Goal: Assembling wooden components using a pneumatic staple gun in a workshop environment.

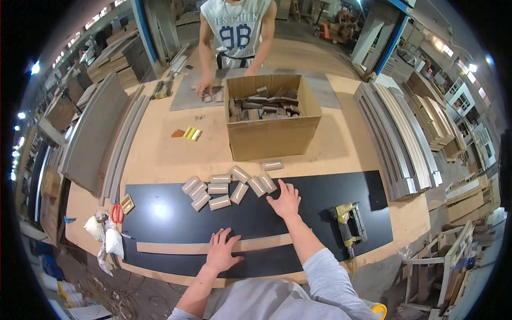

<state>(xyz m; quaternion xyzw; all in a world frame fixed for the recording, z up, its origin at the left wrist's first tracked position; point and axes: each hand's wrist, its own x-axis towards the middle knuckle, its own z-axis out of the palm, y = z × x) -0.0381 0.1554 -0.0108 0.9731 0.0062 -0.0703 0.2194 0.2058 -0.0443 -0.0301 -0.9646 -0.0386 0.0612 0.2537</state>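
A pale wooden strip point(176, 248) is laid along the near edge of the bench point(154, 146), on top of a black board point(154, 218). The left hand point(223, 253) is set down across the strip near its middle, with the fingers spread and relaxed rather than clenched. The right hand point(286, 201) is held over the black board, just beside the rightmost of a cluster of small wooden blocks point(218, 189); its thumb and fingers are parted, and whether a block is touched cannot be told. The blocks, each marked with a light stripe, are scattered along the far edge of the black board, near the middle of the bench.

Beyond them, toward the far edge, an open cardboard box point(272, 140) filled with similar pieces is seen. A nail gun point(348, 224) is laid on the black board toward the near right corner of the bench. Red scissors point(117, 212) and a white bag point(113, 241) are placed by the near left corner. Long grey boards point(386, 138) are stacked along the right edge, and a wide panel point(96, 133) is stood along the left. At the far edge, more pieces are being handled by a co-worker's hand point(204, 87) on a grey sheet point(184, 98).
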